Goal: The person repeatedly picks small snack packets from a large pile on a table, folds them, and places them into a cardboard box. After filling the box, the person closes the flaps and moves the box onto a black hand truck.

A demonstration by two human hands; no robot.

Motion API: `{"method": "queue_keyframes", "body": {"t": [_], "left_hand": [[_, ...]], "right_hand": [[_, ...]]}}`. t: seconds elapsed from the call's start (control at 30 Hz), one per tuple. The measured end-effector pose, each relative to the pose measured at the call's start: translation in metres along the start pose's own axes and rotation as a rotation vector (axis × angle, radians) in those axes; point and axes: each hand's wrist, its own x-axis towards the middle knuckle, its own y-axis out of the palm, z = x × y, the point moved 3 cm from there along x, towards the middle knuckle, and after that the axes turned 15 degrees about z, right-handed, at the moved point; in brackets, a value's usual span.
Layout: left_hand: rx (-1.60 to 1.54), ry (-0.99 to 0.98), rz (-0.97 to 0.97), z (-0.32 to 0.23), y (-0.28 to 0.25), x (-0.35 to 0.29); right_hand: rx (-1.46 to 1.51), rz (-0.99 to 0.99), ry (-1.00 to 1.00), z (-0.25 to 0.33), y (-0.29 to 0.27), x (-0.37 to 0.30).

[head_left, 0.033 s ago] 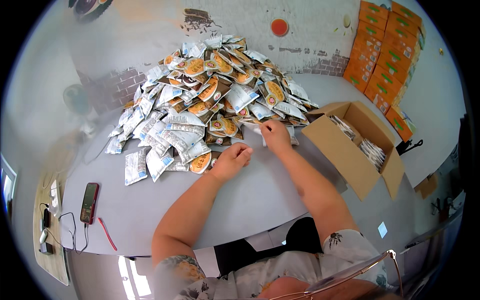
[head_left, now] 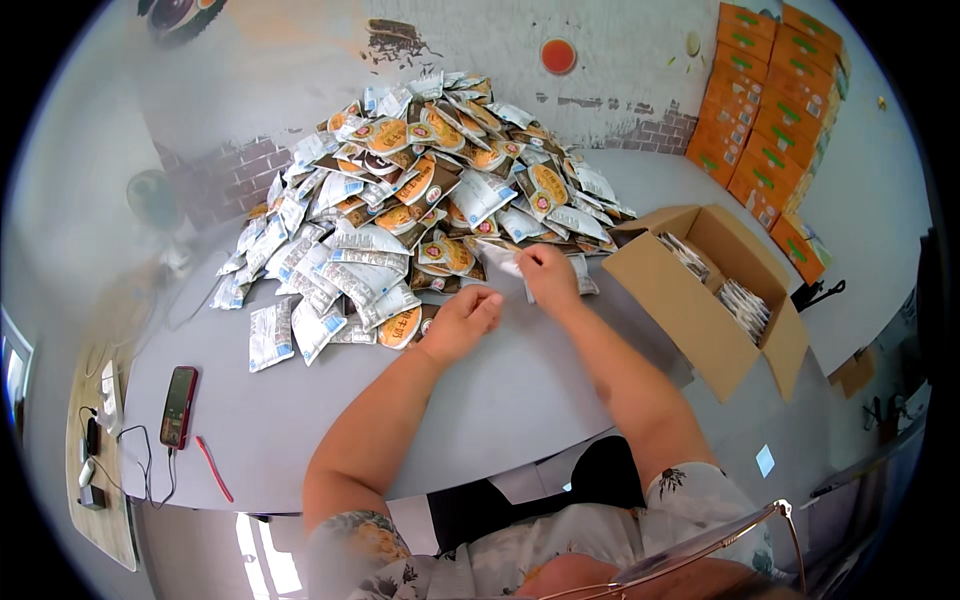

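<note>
A large heap of small sealed packets (head_left: 350, 275), silver-white on one side and brown with an orange round picture on the other, lies on the grey table. At the heap's front right, my right hand (head_left: 549, 277) is closed on the edge of a packet (head_left: 500, 258) with its pale side showing. Another pale packet (head_left: 582, 275) lies just behind that hand. My left hand (head_left: 468, 322) rests low with curled fingers beside a brown and orange packet (head_left: 400, 328). Whatever may be inside those fingers is hidden.
To the right stands an open cardboard box (head_left: 675, 315) with packets in it. Orange cartons (head_left: 775, 130) are stacked by the back wall. At left lie a phone (head_left: 179, 407) on a cable and a red strip (head_left: 214, 468). The table's near edge curves before me.
My right hand has shifted slightly down, and the packet in it shows more of its pale side, drawn a little away from the heap. The left hand has barely moved.
</note>
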Motion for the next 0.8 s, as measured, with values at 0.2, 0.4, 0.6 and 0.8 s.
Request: {"method": "queue_keyframes", "body": {"t": [0.2, 0.4, 0.6, 0.8], "left_hand": [[-0.402, 0.181, -0.275, 0.012, -0.011, 0.001], [-0.641, 0.178, -0.254, -0.009, -0.001, -0.006], [-0.605, 0.093, -0.178, -0.006, 0.004, -0.008], [-0.358, 0.148, -0.241, 0.004, 0.003, -0.013]], "right_hand": [[-0.125, -0.054, -0.56, 0.053, 0.033, -0.049], [-0.138, 0.162, -0.977, 0.062, 0.042, -0.077], [0.06, -0.214, -0.607, 0.047, -0.019, -0.053], [0.41, 0.427, -0.336, 0.045, 0.017, -0.05]]}}
